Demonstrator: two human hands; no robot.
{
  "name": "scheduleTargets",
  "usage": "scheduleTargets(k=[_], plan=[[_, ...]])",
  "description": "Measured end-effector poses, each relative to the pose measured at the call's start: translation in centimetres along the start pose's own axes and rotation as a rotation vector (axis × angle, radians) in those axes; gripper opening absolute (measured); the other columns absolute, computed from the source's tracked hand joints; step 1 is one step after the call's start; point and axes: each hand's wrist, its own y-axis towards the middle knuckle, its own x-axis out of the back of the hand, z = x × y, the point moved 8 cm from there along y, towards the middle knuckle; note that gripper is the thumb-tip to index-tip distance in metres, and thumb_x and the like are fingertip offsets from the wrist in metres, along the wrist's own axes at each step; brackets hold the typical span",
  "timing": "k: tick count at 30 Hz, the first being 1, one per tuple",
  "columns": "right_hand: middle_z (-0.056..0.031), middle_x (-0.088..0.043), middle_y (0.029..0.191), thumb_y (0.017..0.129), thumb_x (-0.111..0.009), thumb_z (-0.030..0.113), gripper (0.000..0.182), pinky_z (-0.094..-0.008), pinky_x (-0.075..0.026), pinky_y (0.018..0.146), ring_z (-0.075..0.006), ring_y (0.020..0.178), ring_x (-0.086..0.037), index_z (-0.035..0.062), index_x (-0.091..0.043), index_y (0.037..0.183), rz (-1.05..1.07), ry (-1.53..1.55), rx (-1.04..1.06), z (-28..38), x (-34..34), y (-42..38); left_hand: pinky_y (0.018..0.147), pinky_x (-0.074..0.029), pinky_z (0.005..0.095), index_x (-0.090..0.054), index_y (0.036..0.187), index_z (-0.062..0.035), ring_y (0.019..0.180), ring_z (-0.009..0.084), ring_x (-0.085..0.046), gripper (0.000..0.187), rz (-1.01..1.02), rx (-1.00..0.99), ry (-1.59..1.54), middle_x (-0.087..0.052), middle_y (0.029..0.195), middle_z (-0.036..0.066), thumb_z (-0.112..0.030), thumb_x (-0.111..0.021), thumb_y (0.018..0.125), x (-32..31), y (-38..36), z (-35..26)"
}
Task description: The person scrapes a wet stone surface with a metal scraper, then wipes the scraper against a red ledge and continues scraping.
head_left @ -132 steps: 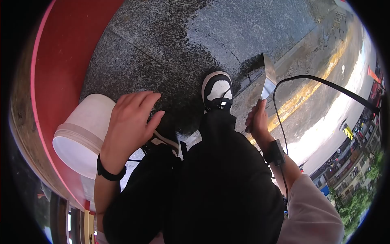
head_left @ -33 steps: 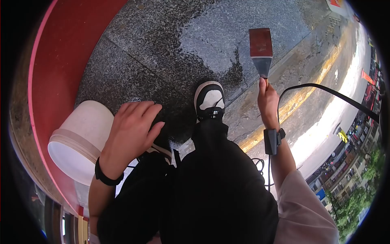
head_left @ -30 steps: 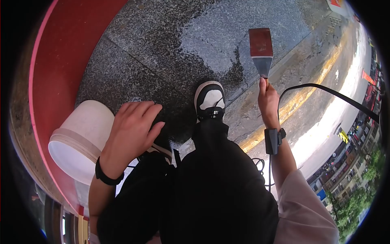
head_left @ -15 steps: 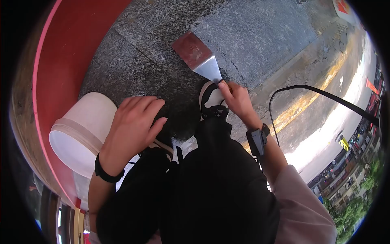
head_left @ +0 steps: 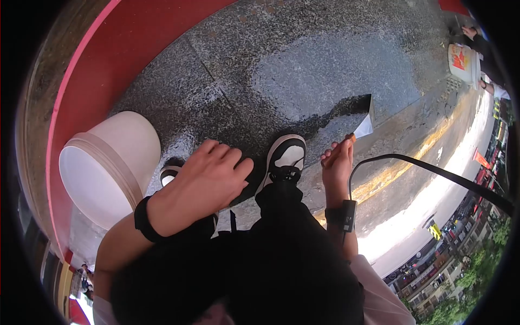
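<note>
Your right hand (head_left: 337, 165) is closed around the handle of a scraper (head_left: 362, 125), and the handle itself is mostly hidden inside your fingers. The blade points away from you and its edge seems to touch the wet granite floor (head_left: 303, 81), but at this angle I cannot tell for sure. The blade lies just beside your right shoe (head_left: 286, 157), which is black and white. A black cable (head_left: 428, 172) runs from the strap on your right wrist towards the right edge of the view.

Your left hand (head_left: 208, 181) is open and holds nothing. It rests flat on your left knee, with the fingers spread a little, and a black band sits on its wrist. A white bucket (head_left: 105, 162) stands near this hand, on the left, where the floor meets a red curved surface (head_left: 135, 49). Far at the top right there is another white bucket with red print (head_left: 462, 60), well apart from you.
</note>
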Motion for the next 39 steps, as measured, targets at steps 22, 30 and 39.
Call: scheduleTargets(k=[22, 30, 39], plan=[[-0.0057, -0.065, 0.078, 0.088, -0.064, 0.036, 0.033, -0.0399, -0.049, 0.061, -0.0221, 0.07, -0.062, 0.0051, -0.061, 0.098, 0.418, -0.978, 0.594, -1.3, -18.5, -8.3, 0.078, -0.043, 0.0356, -0.056, 0.08, -0.0059, 0.078, 0.0222, -0.06, 0.016, -0.531, -0.474, -0.108, -0.058, 0.077, 0.007, -0.018, -0.066, 0.079, 7.4, -1.6, -5.6], [-0.0115, -0.066, 0.082, 0.085, -0.063, 0.035, 0.032, -0.0429, -0.049, 0.065, -0.029, 0.075, -0.063, 0.005, -0.062, 0.097, 0.695, -1.333, 0.653, -1.1, -21.3, -7.3, 0.08, -0.046, 0.0399, -0.058, 0.084, -0.0044, 0.088, 0.028, -0.062, 0.018, -0.5, -0.497, -0.268, -0.061, 0.082, 0.011, -0.018, -0.069, 0.078, 8.6, -3.0, -4.4], [-0.0181, -0.066, 0.086, 0.082, -0.063, 0.034, 0.032, -0.0464, -0.049, 0.069, -0.0368, 0.082, -0.063, 0.0048, -0.062, 0.095, 0.862, -1.555, 0.722, 0.3, -20.6, -5.8, 0.083, -0.048, 0.0447, -0.061, 0.099, 0.0, 0.096, 0.0346, -0.061, 0.029, -0.554, -0.496, -0.356, -0.064, 0.098, 0.016, -0.018, -0.07, 0.077, 9.1, -2.4, -2.2]])
